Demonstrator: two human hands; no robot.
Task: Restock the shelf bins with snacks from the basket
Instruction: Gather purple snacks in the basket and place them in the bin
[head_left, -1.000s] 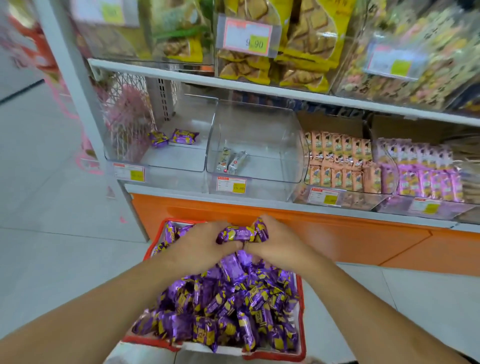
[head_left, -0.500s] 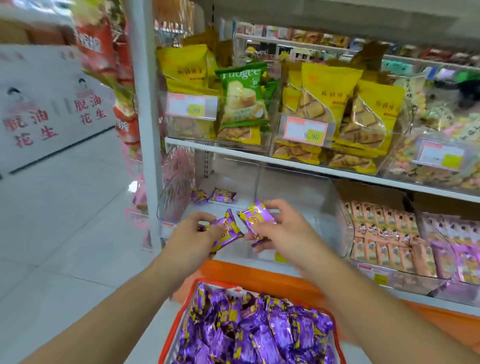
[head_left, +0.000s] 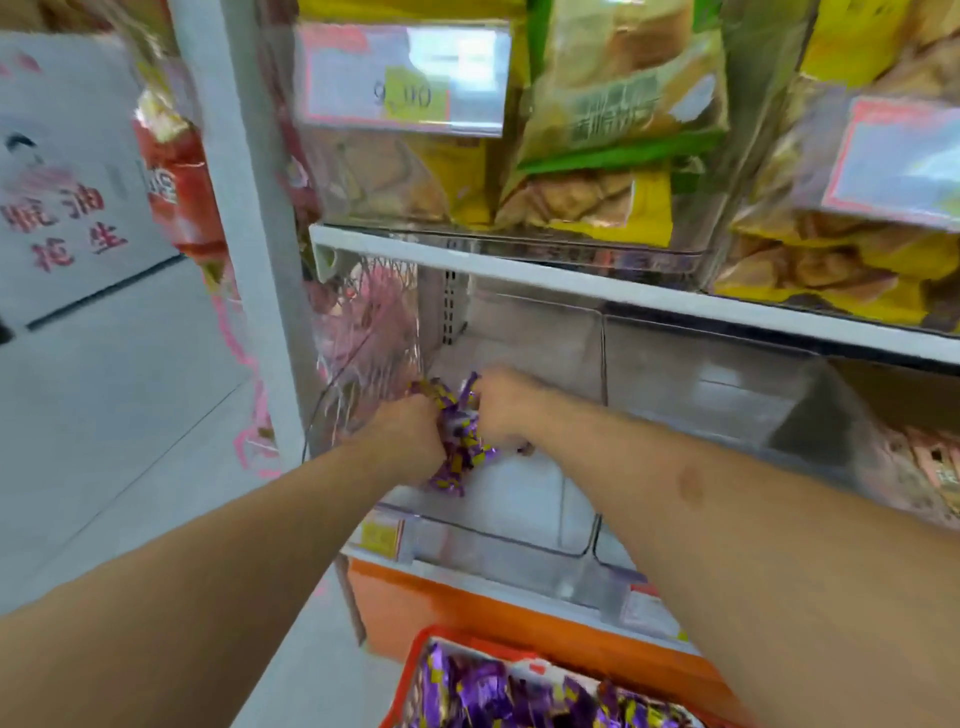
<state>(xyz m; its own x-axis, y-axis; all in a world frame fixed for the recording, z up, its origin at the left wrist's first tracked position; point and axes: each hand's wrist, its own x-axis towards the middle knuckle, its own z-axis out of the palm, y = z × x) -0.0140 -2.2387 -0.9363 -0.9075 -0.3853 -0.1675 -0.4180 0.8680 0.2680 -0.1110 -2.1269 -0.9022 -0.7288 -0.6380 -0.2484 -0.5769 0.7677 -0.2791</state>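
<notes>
We see the left hand (head_left: 410, 436) and right hand (head_left: 501, 410) both clenched on a bunch of purple snacks (head_left: 457, 441), inside the clear bin (head_left: 519, 530) at the shelf's left end. Yellow bags (head_left: 587, 202) sit above; the red basket (head_left: 415, 675) waits below.

Basket (head_left: 410, 680) below shelf bin (head_left: 524, 540)

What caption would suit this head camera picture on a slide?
Both hands, left hand and right hand, carry purple-wrapped snacks into a clear shelf bin above the red basket.
</notes>
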